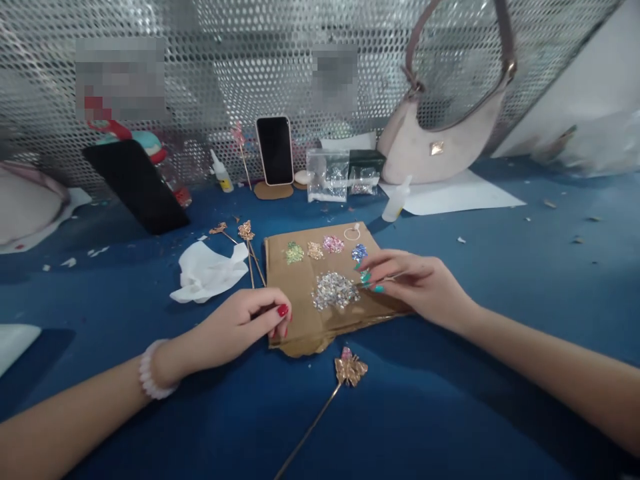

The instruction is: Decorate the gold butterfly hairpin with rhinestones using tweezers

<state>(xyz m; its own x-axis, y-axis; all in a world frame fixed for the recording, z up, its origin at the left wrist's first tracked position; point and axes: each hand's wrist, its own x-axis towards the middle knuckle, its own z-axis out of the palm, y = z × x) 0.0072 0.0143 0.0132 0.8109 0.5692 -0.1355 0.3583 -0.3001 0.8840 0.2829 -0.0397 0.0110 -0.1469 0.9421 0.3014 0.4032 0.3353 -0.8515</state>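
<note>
A piece of brown cardboard (pixel 300 313) lies on the blue table and bears small heaps of rhinestones: a silver heap (pixel 334 291) in the middle and green, gold, pink and blue heaps behind it. My left hand (pixel 245 323) rests curled at the cardboard's left edge, fingers closed, red nails showing. My right hand (pixel 415 283) hovers over the cardboard's right side, fingers pinched on a thin stick whose tip points at the silver heap. A gold butterfly hairpin (pixel 350 369) lies in front of the cardboard.
Two more gold hairpins (pixel 247 243) and a crumpled white tissue (pixel 207 273) lie left of the cardboard. Behind stand a phone (pixel 275 151), a dark tablet (pixel 136 187), glue bottles (pixel 395 200), plastic bags (pixel 327 175), white paper and a pink handbag (pixel 440 143) against a perforated metal wall.
</note>
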